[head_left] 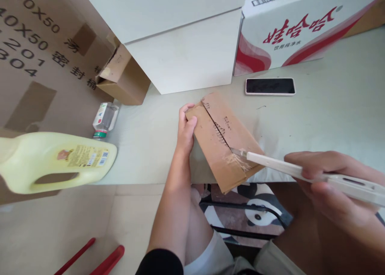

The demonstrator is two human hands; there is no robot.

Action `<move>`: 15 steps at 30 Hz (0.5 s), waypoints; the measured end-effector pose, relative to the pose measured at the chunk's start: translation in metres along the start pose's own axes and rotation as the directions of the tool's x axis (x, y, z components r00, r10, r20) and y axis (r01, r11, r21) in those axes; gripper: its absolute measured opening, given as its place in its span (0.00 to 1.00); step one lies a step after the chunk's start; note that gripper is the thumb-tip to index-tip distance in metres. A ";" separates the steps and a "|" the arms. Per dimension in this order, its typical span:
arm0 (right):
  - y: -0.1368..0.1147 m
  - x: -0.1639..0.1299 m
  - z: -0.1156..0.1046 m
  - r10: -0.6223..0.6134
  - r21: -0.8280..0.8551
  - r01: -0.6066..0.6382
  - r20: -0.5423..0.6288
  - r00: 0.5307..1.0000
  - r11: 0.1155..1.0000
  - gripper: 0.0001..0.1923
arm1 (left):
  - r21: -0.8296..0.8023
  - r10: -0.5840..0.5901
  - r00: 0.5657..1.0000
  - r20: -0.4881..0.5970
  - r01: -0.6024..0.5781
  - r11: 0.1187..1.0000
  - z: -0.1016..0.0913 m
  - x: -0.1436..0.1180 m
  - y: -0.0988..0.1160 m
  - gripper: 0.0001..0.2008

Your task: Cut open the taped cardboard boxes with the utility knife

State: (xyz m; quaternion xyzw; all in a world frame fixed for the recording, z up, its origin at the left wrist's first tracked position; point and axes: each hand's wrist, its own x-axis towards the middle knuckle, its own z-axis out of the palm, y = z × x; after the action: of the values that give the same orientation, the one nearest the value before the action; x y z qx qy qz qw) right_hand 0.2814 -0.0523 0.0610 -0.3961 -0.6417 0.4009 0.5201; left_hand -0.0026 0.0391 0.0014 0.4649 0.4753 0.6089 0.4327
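Note:
A small brown cardboard box [207, 138] lies aslant at the table's front edge, one corner jutting past it. Along its top runs a dark seam with torn, scuffed cardboard on both sides. My left hand [187, 126] grips the box's far left corner, thumb on top. In my right hand [327, 182] is a white utility knife [276, 164], fingers wrapped round its handle. The knife's blade [237, 151] touches the seam near the box's near end; whether the tip is inside the slit I cannot tell.
A phone [270, 86] lies behind the box to the right. White boxes [186, 50] and a red-and-white carton [288, 38] stand at the back. On the left are a yellow jug [90, 158], a clear bottle [105, 118] and an open brown box [126, 78].

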 end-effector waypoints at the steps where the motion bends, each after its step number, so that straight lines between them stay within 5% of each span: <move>1: -0.005 0.001 0.002 -0.027 -0.028 0.027 -0.016 0.999 0.999 0.08 | -0.001 -0.002 1.000 0.001 0.002 1.000 0.000 0.000 0.000 0.28; 5: -0.016 0.009 0.003 -0.159 -0.133 0.168 0.076 0.984 0.977 0.06 | -0.014 -0.011 1.000 -0.004 0.011 1.000 0.001 -0.001 0.000 0.28; 9: -0.012 0.016 -0.006 -0.351 -0.097 0.399 0.324 0.879 0.912 0.04 | -0.019 -0.005 1.000 -0.024 0.004 1.000 0.002 -0.001 0.001 0.28; 15: -0.007 0.015 0.001 -0.456 -0.069 0.491 0.277 0.845 0.868 0.03 | -0.043 -0.022 1.000 -0.020 0.021 0.999 0.002 -0.001 0.003 0.28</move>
State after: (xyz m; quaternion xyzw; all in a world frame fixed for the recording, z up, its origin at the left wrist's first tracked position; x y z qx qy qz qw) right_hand 0.2775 -0.0410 0.0726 -0.2056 -0.8064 0.2618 0.4888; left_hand -0.0009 0.0379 0.0040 0.4441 0.4715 0.6189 0.4444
